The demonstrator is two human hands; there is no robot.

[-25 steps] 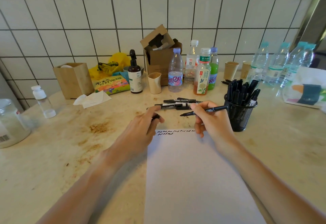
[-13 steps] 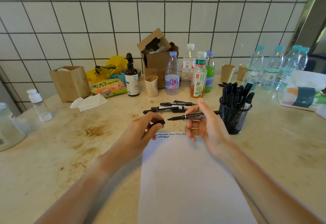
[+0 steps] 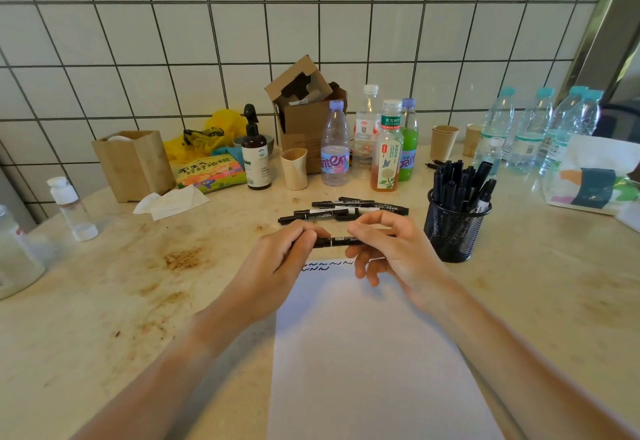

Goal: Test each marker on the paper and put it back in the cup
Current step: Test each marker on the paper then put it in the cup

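The marker (image 3: 337, 241) is lying crosswise, nine to three, with the left hand (image 3: 277, 266) pinching one end and the right hand (image 3: 391, 249) gripping the other. The mesh cup (image 3: 453, 231) is standing at the right hand's three o'clock, nearer that hand

Both bare forearms reach forward and converge. The left hand (image 3: 277, 259) and right hand (image 3: 391, 249) meet, fingers curled, nearly touching.

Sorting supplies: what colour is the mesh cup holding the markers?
Black, clearest in the head view: cup, markers.
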